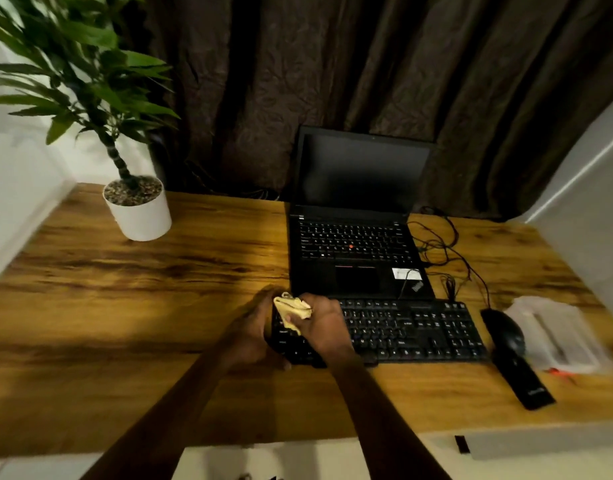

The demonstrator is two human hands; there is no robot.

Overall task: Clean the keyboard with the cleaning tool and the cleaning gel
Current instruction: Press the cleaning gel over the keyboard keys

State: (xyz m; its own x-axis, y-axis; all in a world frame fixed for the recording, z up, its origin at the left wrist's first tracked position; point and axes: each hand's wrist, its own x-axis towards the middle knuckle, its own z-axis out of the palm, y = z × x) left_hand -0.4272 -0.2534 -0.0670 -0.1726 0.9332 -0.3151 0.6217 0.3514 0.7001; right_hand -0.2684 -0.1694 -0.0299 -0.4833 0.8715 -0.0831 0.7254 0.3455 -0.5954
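A black external keyboard (412, 332) lies on the wooden desk (125, 306) in front of a laptop. My right hand (324, 323) pinches a crumpled pale-yellow lump, the cleaning gel (293, 310), over the keyboard's left end. My left hand (253, 327) sits at the keyboard's left edge with fingers curled around that end, touching the gel's left side. The keyboard's left part is hidden under both hands. A cleaning tool is not clearly recognisable.
An open black laptop (357, 244) stands behind the keyboard. A black mouse (505, 332), a flat black bar (526, 386) and a clear plastic package (557, 334) lie at the right. Cables (443, 251) trail at the right rear. A potted plant (138, 209) stands back left.
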